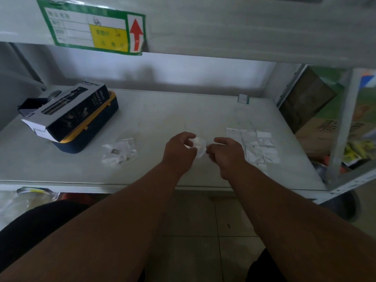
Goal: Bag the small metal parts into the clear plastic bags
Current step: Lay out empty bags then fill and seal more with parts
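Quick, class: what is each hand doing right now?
Left hand: pinching the clear bag.
Right hand: pinching the same bag's other edge.

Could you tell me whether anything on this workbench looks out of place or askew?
The opened spray bottle box lies tilted across a blue and yellow container rather than flat on the table. Both hands hold one clear bag.

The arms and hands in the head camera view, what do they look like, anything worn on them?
Both forearms are bare, with no sleeves in view. The left hand and right hand wear no gloves. No watch, bracelet or ring is visible, though the picture is soft at the fingers.
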